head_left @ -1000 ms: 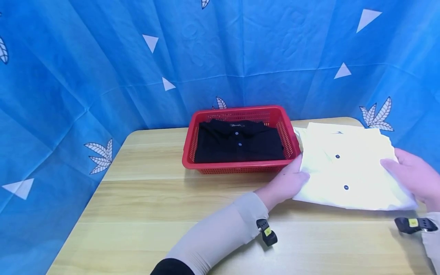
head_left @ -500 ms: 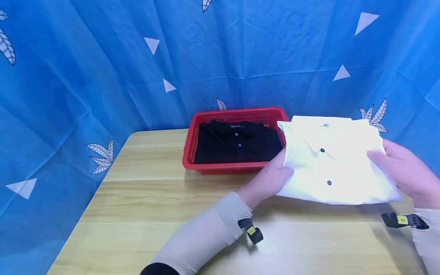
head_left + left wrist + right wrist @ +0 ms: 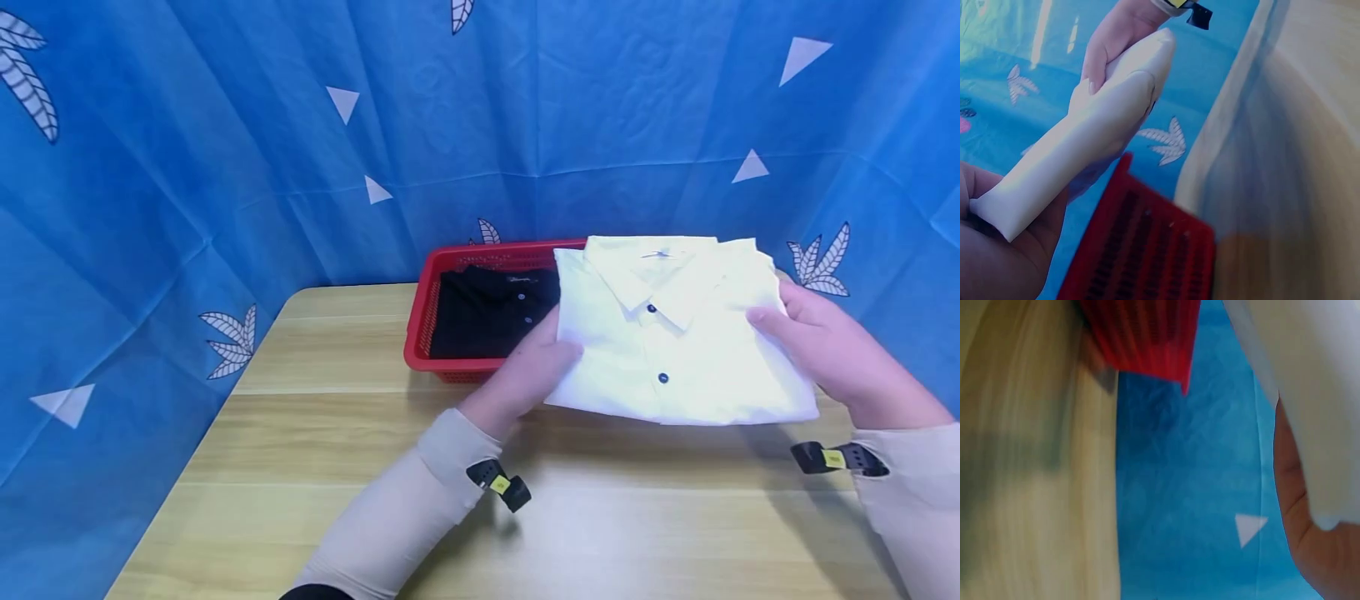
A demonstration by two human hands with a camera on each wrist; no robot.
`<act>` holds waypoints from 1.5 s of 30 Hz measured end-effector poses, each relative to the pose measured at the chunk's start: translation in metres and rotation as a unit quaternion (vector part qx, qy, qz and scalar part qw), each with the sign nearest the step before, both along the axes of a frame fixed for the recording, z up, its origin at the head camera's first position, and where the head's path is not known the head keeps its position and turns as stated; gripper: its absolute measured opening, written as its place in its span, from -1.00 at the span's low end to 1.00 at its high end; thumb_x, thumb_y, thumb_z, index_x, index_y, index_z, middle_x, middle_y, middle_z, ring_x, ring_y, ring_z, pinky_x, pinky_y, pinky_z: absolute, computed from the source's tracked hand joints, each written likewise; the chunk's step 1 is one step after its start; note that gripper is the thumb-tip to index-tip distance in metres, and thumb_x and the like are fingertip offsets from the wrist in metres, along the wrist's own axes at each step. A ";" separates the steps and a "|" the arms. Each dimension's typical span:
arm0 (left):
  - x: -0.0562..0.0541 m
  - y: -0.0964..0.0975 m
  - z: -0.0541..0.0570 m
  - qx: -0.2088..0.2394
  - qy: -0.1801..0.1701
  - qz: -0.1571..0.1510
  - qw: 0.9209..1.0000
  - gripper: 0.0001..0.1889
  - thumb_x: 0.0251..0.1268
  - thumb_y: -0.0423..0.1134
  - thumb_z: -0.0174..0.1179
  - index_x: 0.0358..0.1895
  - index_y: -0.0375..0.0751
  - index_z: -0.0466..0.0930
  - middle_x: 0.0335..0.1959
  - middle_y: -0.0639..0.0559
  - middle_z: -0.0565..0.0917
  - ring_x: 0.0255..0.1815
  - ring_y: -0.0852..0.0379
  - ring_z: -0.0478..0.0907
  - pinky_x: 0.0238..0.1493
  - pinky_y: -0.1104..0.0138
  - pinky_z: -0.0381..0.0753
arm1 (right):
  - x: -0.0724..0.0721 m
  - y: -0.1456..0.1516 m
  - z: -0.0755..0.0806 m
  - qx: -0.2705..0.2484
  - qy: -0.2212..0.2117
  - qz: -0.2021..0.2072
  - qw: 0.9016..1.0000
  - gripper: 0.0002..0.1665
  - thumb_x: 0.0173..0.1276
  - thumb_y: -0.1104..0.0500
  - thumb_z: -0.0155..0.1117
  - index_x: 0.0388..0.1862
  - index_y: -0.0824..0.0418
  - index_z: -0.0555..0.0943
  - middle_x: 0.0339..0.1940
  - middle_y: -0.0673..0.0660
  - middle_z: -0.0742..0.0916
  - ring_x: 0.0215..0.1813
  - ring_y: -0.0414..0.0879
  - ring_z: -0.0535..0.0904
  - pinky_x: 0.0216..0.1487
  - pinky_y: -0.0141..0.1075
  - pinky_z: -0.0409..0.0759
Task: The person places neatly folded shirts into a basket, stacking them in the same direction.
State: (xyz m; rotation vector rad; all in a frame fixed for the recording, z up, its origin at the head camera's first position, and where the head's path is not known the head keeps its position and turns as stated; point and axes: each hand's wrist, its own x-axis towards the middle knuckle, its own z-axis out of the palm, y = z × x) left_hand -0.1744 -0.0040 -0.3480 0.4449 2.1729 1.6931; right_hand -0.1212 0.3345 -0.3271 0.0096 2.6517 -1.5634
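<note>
A folded white shirt (image 3: 697,358) with a collar and dark buttons is held up between my two hands, collar side away from me. My left hand (image 3: 528,371) grips its left edge, thumb on top; the left wrist view shows the shirt's folded side (image 3: 1085,137) between thumb and fingers. On the opposite edge, my right hand (image 3: 832,346) holds it the same way. The shirt overlaps the right part of a red plastic basket (image 3: 422,312) in the head view. Inside the basket lies a folded black shirt (image 3: 480,317), its right side hidden behind the white one.
The basket stands at the back of a light wooden table (image 3: 315,433). A blue patterned curtain (image 3: 450,108) hangs right behind the table's far edge. Black bands with yellow labels sit on both wrists.
Both hands have carried the white shirt leftward and up from the table's right side, so it now covers the basket's right part. The basket and black shirt stay in place.
</note>
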 end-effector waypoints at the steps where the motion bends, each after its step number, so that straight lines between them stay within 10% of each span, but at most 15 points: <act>1: -0.002 -0.004 0.001 0.002 0.005 0.002 1.000 -0.25 0.48 -0.25 0.08 0.60 0.41 0.04 0.50 0.33 0.24 0.46 0.11 0.18 0.50 -0.18 -0.02 | -0.003 -0.003 0.002 -0.003 0.002 0.008 1.000 -0.33 0.67 -0.07 -0.07 0.60 0.12 0.07 -0.15 0.21 0.70 -0.35 0.19 0.73 -0.43 0.02 0.70; 7: -0.014 -0.028 0.003 0.013 0.032 0.009 0.999 -0.27 0.47 -0.24 0.11 0.57 0.44 0.09 0.45 0.31 0.28 0.42 0.11 0.23 0.47 -0.20 0.05 | -0.024 -0.027 0.013 0.014 0.013 0.022 1.000 -0.40 0.65 -0.11 -0.07 0.50 0.14 0.22 -0.03 0.30 0.62 -0.32 0.19 0.73 -0.40 0.02 0.71; 23: -0.049 -0.082 0.018 -0.044 -0.037 0.086 0.995 -0.18 0.31 0.00 0.35 0.52 0.59 0.07 0.28 0.27 0.41 0.27 0.11 0.39 0.32 -0.10 0.40 | -0.073 -0.074 0.030 0.008 0.011 0.059 0.998 -0.31 0.64 -0.11 -0.05 0.59 0.13 0.13 -0.05 0.32 0.66 -0.23 0.17 0.72 -0.25 -0.04 0.72; 45: -0.099 -0.105 0.005 -0.102 -0.052 0.103 0.988 -0.30 0.51 -0.03 0.10 0.60 0.47 0.03 0.42 0.15 0.30 0.41 0.03 0.20 0.44 -0.13 0.18 | -0.123 -0.109 0.010 0.101 -0.026 0.029 0.994 -0.26 0.62 -0.08 0.00 0.63 0.16 0.09 0.18 0.25 0.55 0.20 0.16 0.51 0.26 0.16 0.50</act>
